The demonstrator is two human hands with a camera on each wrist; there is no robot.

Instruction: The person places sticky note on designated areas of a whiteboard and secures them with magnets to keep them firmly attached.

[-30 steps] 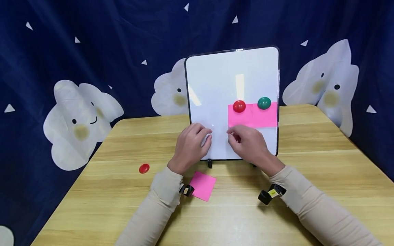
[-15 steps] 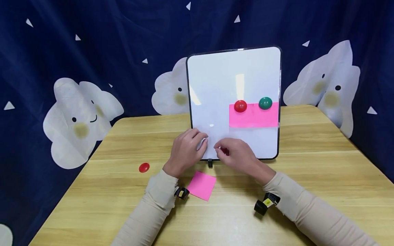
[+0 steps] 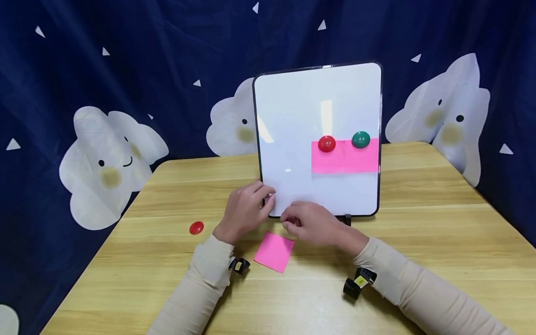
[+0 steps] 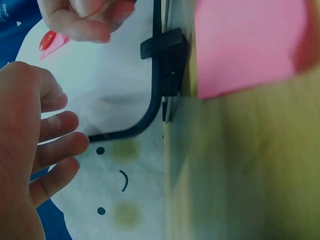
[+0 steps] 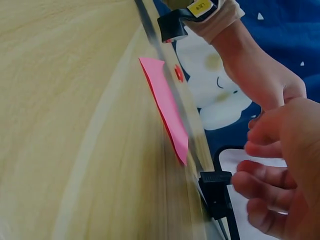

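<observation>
A white magnet board [image 3: 318, 107] stands upright on its feet near the far edge of a wooden table [image 3: 418, 242]. One pink sheet [image 3: 344, 158] is already fixed to the right half of the board, pinned along its top edge by a red magnet [image 3: 326, 144] and a green magnet [image 3: 360, 139]. This part of the work is judged complete.

A second pink note [image 3: 274, 251] lies flat on the table just in front of the board, between the two forearms, and is not yet mounted. A spare red magnet [image 3: 196, 227] lies on the table well to the left, apart from both hands, and is untouched.

The left hand [image 3: 244, 211] is placed at the lower left corner of the board; in the left wrist view its fingers [image 4: 55, 150] are loosely spread and slightly bent, with nothing gripped, and whether they touch the frame cannot be told. The right hand [image 3: 311, 223] is held low in front of the board's bottom edge, just above the loose note; its fingers [image 5: 260, 187] are curled inward. Nothing is seen between them, but a small item cannot be ruled out.

The remaining work is judged to be: the loose note picked up, placed against the free left part of the board, and secured with a magnet.
</observation>
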